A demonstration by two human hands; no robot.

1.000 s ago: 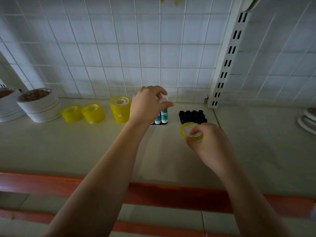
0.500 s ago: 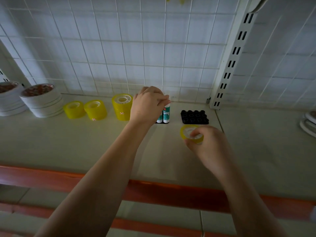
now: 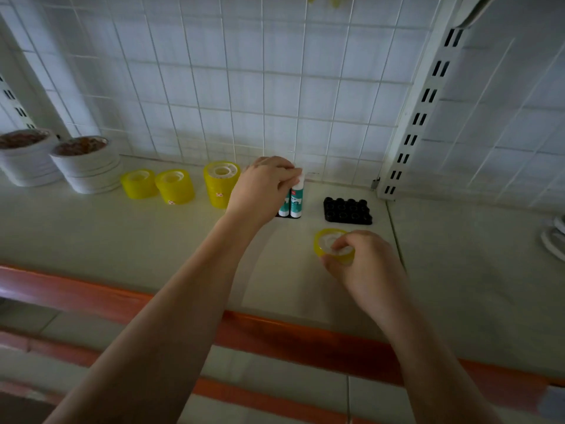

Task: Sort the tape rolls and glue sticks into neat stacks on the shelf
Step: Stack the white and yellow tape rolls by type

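Here, near the centre of the frame, the left hand [image 3: 263, 188] curls its fingers round the white cap of a glue stick [image 3: 297, 197] standing upright beside another at the back of the shelf [image 3: 122, 240]. Lower right of that, the right hand [image 3: 367, 261] pinches a single yellow tape roll [image 3: 328, 244] by its rim, low over the shelf; whether it touches cannot be told. Just right of the glue sticks lies a black tray [image 3: 348, 210]. To the left stand 3 yellow tape stacks [image 3: 220, 186], the nearest tallest, and at the far left 2 piles of white rolls [image 3: 85, 163].
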